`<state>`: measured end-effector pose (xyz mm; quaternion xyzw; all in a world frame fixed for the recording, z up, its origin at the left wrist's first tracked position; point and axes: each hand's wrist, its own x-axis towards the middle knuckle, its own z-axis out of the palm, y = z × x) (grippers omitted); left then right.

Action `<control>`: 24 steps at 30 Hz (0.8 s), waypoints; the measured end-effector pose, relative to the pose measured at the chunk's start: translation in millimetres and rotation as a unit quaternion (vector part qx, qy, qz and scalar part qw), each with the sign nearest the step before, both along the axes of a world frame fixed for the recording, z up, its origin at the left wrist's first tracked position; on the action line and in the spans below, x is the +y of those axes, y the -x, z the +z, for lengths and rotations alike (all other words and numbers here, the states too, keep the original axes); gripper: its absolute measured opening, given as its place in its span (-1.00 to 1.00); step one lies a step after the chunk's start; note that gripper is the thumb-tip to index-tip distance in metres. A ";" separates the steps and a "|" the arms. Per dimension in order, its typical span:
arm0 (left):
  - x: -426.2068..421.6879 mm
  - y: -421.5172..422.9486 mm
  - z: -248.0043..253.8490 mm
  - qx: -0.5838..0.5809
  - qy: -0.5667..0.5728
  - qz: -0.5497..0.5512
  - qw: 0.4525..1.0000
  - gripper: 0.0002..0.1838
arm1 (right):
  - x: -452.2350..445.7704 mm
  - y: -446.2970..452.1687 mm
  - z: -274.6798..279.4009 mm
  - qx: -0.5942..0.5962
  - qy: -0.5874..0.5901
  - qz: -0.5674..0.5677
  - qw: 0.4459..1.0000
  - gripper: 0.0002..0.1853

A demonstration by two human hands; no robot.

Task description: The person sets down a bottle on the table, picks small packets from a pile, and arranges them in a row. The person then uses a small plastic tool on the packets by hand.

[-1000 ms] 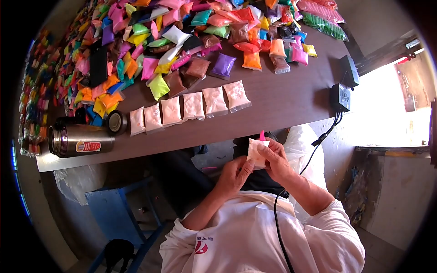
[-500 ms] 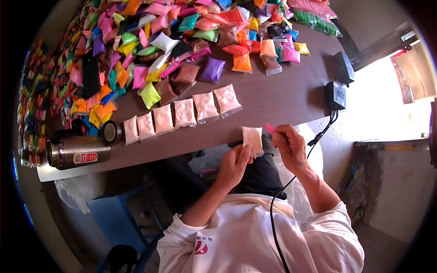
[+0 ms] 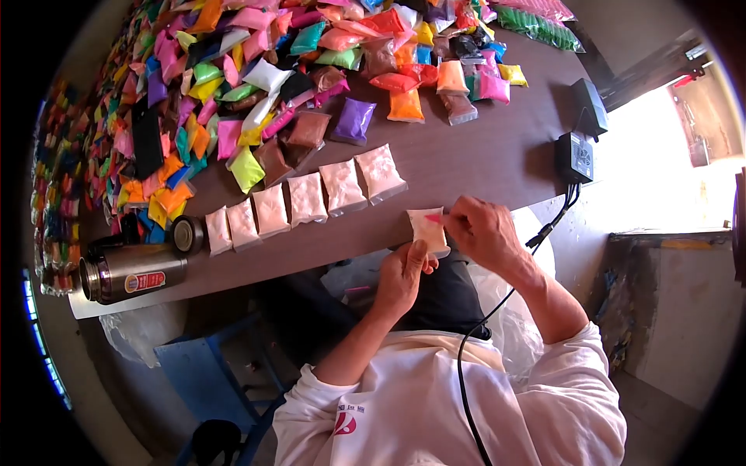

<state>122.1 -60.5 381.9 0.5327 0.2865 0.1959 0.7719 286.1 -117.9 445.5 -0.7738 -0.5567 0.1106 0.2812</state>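
A small clear packet with pale peach filling (image 3: 427, 233) is pinched by my left hand (image 3: 401, 276), its thumb across the lower edge. It is held just off the table's front edge, above my lap. My right hand (image 3: 488, 234) has its fingers closed on a small pink strip (image 3: 432, 219), whose tip lies over the upper part of the packet. Whether the strip touches the packet or only overlaps it in view, I cannot tell. On the table to the left, several similar pale packets (image 3: 308, 199) lie in a slanting row.
A heap of coloured packets (image 3: 268, 75) covers the table's far left. A steel flask (image 3: 132, 272) lies on its side by a round lid (image 3: 186, 234). Black boxes (image 3: 575, 158) with cables stand at the right. One black cable (image 3: 466, 388) runs down over my shirt.
My right hand has moved left and slightly up, bringing the pink strip from beside the packet to over it. My left hand keeps its hold. The view has shifted a little.
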 end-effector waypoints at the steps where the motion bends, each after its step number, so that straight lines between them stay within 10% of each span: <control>1: 0.0 -0.7 2.0 -0.001 0.000 -0.001 1.000 -0.46 | 2.8 -4.4 1.3 -0.010 0.009 -0.027 1.000 -0.82; 18: -0.8 -1.8 1.9 0.035 -0.015 0.022 0.999 -0.41 | 10.1 -12.9 15.0 -0.006 0.025 -0.051 0.998 -0.82; 24: 3.0 4.2 1.7 0.038 -0.080 0.001 0.996 -0.43 | 8.7 17.8 19.0 -0.022 -0.007 0.096 0.995 -0.81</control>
